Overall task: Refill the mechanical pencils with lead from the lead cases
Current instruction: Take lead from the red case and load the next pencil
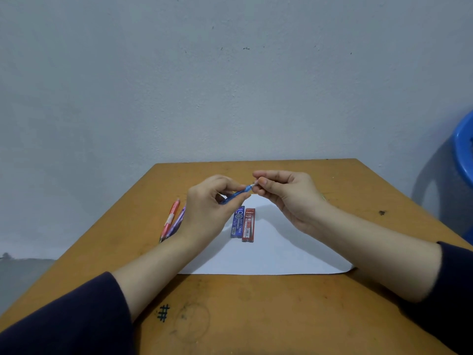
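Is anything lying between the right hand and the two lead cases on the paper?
Nothing visible does. The right hand pinches the end of the blue pencil held by the left hand; the blue lead case and red lead case lie uncovered on white paper.

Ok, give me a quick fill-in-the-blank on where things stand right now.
1. The mechanical pencil gripped by the left hand is ____ in colour.
2. The right hand pinches the upper end of that same ____.
3. The blue lead case and the red lead case lie side by side on a white sheet of ____.
4. The pink pencil lies on the table, to the ____ of the left hand.

Missing words: blue; pencil; paper; left.
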A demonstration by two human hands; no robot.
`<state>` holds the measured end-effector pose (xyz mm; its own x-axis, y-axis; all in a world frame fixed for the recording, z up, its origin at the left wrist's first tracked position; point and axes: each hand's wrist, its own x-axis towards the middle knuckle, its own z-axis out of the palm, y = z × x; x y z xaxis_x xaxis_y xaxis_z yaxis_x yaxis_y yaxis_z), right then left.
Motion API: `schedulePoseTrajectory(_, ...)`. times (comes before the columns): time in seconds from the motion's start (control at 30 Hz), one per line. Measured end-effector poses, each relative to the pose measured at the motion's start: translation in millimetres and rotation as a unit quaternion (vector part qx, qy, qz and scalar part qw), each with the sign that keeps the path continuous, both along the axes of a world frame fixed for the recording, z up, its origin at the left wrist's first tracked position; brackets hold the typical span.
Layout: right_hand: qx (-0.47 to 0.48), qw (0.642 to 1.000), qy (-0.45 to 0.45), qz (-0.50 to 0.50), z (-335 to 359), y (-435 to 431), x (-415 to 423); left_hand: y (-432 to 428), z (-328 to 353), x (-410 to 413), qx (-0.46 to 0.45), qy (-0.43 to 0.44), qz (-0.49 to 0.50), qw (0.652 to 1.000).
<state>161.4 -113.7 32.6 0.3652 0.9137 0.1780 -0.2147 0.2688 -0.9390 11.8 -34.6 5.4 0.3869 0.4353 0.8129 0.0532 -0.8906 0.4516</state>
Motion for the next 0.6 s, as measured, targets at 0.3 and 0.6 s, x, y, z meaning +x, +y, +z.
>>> schedulePoseTrajectory(0.3,-0.012,1.000,-0.024,0.004,-1.5,-0.7,-1.6,0.6,-2.3,1.2,-0.018,0.002,-0.013,1.000)
schedulePoseTrajectory(0.6,0.004,1.000,-0.021,-0.003,-3.3,1.9,3.9,-0.9,-2.8,1.7,0.003,0.003,-0.005,1.000)
